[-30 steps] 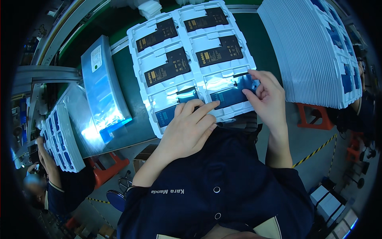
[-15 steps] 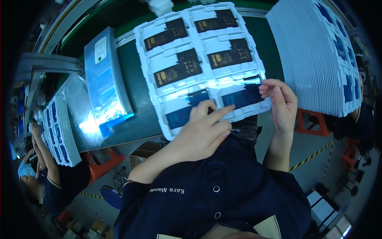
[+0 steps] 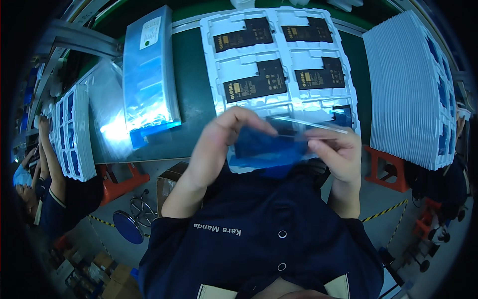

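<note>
In front of my chest, a translucent blue plastic film [image 3: 271, 152] is held between my two hands, partly smeared by motion. My left hand [image 3: 216, 142] grips its upper left part with bent fingers. The film's right end is pinched between the thumb and fingers of my right hand [image 3: 338, 152]. Beneath and beyond lies a white moulded tray [image 3: 354, 107] with flat black phone batteries [image 3: 256, 87] in its pockets. My hands and the film hide much of the tray's near row; part of a dark battery shows at its right pocket.
Left of the tray, a pile of clear film sheets [image 3: 149, 94] with blue ends lies on the green table [image 3: 191, 79]. A tall stack of white trays [image 3: 398, 94] stands at right. Another tray stack [image 3: 83, 149] is at far left, beside a co-worker [image 3: 57, 174].
My hands have come off the tray's near row and now hold the blue film above it. My left hand has risen and turned; the whole view has shifted slightly.
</note>
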`<state>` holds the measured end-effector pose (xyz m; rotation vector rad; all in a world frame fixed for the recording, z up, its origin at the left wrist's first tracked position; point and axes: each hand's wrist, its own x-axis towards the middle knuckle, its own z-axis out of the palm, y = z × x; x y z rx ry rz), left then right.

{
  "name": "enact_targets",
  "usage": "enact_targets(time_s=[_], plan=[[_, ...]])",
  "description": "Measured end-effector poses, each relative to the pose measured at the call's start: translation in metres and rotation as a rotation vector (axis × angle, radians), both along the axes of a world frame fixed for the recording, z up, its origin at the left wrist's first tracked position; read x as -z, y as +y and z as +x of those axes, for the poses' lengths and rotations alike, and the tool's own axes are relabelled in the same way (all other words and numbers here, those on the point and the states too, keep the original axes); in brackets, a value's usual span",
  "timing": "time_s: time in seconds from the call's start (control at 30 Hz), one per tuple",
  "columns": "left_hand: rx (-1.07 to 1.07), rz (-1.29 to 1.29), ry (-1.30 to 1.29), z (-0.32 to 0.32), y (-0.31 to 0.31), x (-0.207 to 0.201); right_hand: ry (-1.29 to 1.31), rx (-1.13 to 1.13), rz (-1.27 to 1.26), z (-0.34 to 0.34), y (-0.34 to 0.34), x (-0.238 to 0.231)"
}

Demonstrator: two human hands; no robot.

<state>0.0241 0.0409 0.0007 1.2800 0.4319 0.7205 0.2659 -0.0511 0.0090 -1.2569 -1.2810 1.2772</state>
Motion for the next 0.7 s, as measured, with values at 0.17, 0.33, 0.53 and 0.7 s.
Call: enact_targets(time_s=[0.17,0.33,0.53,0.7], plan=[[-0.01,-0.374,0.089,-0.024,0.006,-0.008,-0.35,-0.002,0.736,-0.033,0.037,0.007],[-0.259,-0.193,0.099,-0.041,0.009,-0.007,-0.121,-0.118,0.585,-0.053,0.05,0.004],[-0.344,0.005,0.202,-0.05,0.004,-0.005,0.094,-0.179,0.015,-0.063,0.063,0.002],[-0.413,-0.101,0.073,-0.046,0.005,-0.007,0.226,-0.048,-0.201,-0.069,0.065,0.012]])
